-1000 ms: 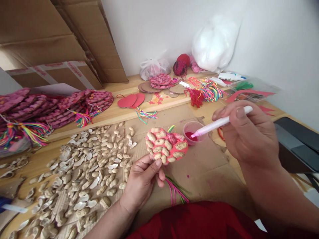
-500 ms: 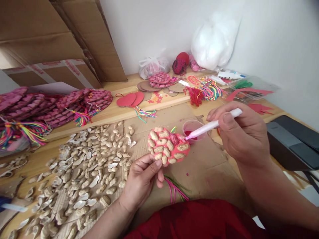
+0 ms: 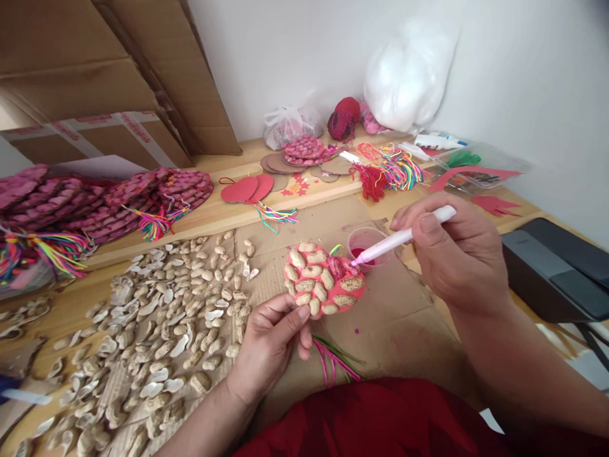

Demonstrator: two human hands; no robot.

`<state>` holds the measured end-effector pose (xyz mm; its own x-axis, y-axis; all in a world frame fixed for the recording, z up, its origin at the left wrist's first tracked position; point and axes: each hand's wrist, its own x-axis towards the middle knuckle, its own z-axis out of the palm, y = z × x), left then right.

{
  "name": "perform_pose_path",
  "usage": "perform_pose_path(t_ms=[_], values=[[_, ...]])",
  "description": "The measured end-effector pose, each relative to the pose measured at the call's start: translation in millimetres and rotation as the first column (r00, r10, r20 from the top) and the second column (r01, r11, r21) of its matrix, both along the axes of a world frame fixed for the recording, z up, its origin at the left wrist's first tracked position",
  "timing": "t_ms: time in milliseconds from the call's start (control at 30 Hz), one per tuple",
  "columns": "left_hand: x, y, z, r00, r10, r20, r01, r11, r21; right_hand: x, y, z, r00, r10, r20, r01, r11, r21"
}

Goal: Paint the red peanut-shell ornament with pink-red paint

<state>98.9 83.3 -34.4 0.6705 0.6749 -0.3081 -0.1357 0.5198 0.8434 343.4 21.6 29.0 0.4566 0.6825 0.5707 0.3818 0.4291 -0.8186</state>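
My left hand (image 3: 278, 336) pinches the lower edge of a round red disc (image 3: 325, 279) covered with peanut shells, thumb on top. Two shells near its upper right are coloured pink; the others are plain tan. In my right hand (image 3: 457, 254) is a white pen (image 3: 397, 240), its pink tip touching a shell at the disc's upper right edge. Just behind the tip stands a clear cup (image 3: 375, 260) with dark pink liquid in it. Pink and green strands (image 3: 335, 362) hang below the disc.
Many loose peanut shells (image 3: 166, 330) cover the cardboard on the left. Stacked pink discs (image 3: 61, 197) with tassels stand behind them. Red discs (image 3: 247, 189), yarn balls (image 3: 344, 119) and colourful tassels (image 3: 399, 166) lie at the back. A black device (image 3: 561, 273) sits at the right.
My right hand and the pen have shifted slightly left. The disc has tilted a little in my left hand, which keeps its hold.
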Motion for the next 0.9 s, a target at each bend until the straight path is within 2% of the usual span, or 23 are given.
perform_pose_path(t_ms=[233,467,667,900], values=[[0,-2,2.7,1.0,0.001,-0.004,-0.001,1.0,-0.003,3,0,2.7,1.0,0.022,-0.018,-0.022,1.0,0.018],[0,-2,1.5,0.999,-0.001,-0.043,0.002,1.0,0.022,-5,-5,5.6,0.986,-0.069,0.153,0.074,0.997,-0.028],[-2,-2,-0.9,0.998,-0.014,-0.063,0.018,0.998,0.06,-8,-6,4.5,0.971,-0.054,0.233,0.059,0.998,-0.013],[0,-3,1.2,0.998,0.01,-0.064,-0.007,0.999,0.04,-8,-7,4.8,0.977,-0.086,0.197,0.086,0.996,0.004]])
